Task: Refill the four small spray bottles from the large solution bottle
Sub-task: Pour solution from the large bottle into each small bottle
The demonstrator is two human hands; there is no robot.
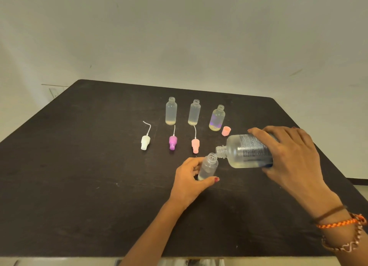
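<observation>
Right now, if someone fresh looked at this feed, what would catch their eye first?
The pour at front right: the right hand tips the large solution bottle on its side, mouth against the small bottle that the left hand holds on the dark table. Behind it, three open small bottles stand in a row, with three spray heads lying in front of them and a pink cap beside the rightmost.

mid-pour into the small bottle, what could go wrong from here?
1. The large solution bottle, tipped nearly flat in the right hand, has a wider neck than the small bottle's mouth, so liquid may spill onto the table.
2. The left hand grips the small bottle only near its base; a nudge could tilt it.
3. The pink cap lies just behind the pouring hand and could get knocked.
</observation>
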